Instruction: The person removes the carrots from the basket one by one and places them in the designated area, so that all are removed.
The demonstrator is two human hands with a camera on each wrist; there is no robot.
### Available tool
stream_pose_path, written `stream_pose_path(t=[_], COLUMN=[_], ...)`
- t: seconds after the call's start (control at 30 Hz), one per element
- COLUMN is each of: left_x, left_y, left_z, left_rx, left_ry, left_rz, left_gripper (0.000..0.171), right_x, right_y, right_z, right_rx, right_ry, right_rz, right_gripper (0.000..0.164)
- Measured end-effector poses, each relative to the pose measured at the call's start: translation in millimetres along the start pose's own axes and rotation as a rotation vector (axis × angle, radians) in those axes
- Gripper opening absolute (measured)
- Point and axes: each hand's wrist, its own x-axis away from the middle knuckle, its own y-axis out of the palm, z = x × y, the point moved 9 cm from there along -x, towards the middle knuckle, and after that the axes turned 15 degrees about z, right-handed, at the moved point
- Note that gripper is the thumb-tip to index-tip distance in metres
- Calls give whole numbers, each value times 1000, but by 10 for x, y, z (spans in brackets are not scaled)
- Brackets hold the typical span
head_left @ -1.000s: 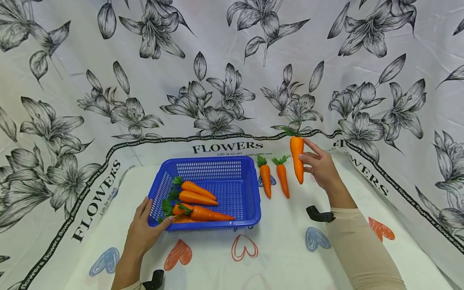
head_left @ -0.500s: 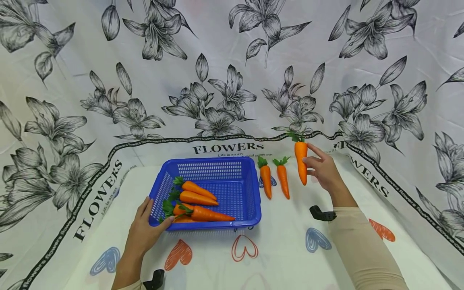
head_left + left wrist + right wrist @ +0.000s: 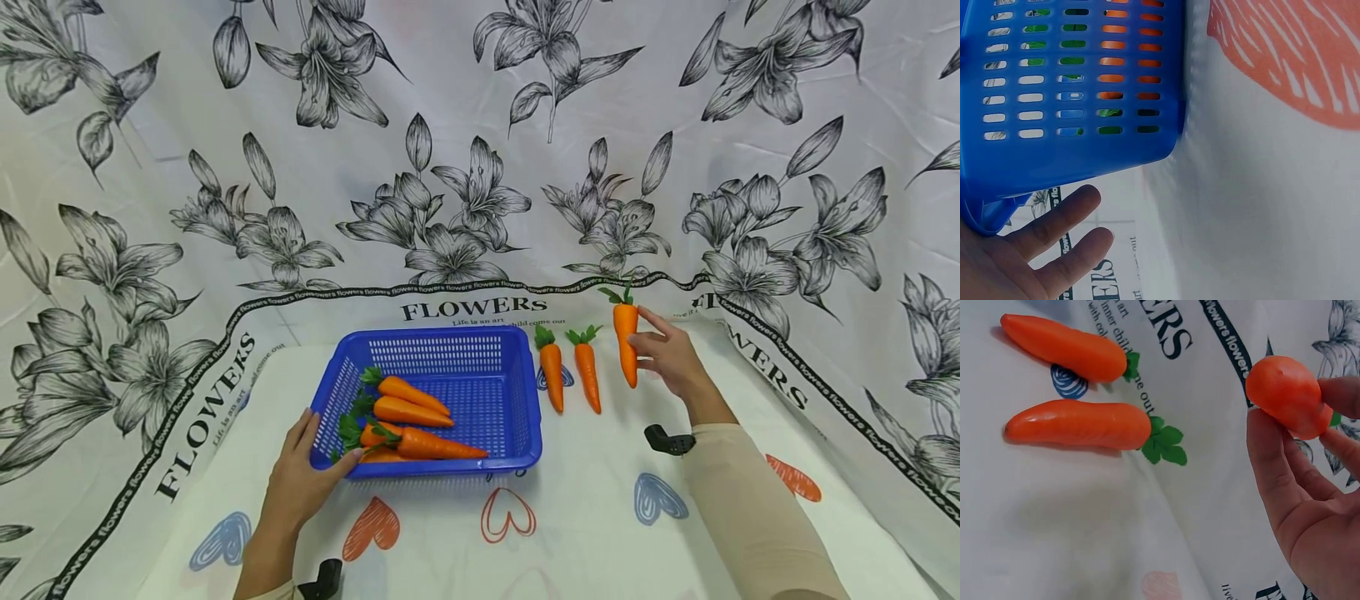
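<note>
My right hand (image 3: 667, 354) pinches an orange carrot (image 3: 626, 333) with green leaves between thumb and fingers, its leafy end up and its tip down. In the right wrist view the carrot (image 3: 1282, 387) appears nearly end-on. Left of it, two carrots (image 3: 551, 375) lie side by side on the cloth, leaves toward the back. My left hand (image 3: 303, 483) rests at the near left corner of a blue plastic basket (image 3: 435, 354), thumb over the rim. The left wrist view shows fingers (image 3: 1079, 259) fairly straight outside the basket. Several carrots (image 3: 438, 446) lie inside, toward its left and front.
A white tablecloth (image 3: 577, 533) with printed hearts lies under everything. Behind and at both sides hangs a white curtain (image 3: 525, 242) with black flower drawings. The right half of the basket floor (image 3: 480, 408) is bare.
My right hand has moved slightly right and down with the carrot. The left hand keeps its place at the basket corner, and the other carrots lie as before.
</note>
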Motion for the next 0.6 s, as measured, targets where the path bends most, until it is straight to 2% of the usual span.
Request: stream_pose_path(t=[0.33,0.6], left_x=[-9,-2], left_y=[11,8], left_z=[14,-15], left_rx=[5,4], left_ry=[3,0], left_rz=[-10,0], left_gripper=[106,106], right_x=[-117,-139], right_y=[-40,-43], right_z=[338,506], right_rx=[147,209], right_ry=[46,94], right_rz=[20,25], right_gripper=[73,72])
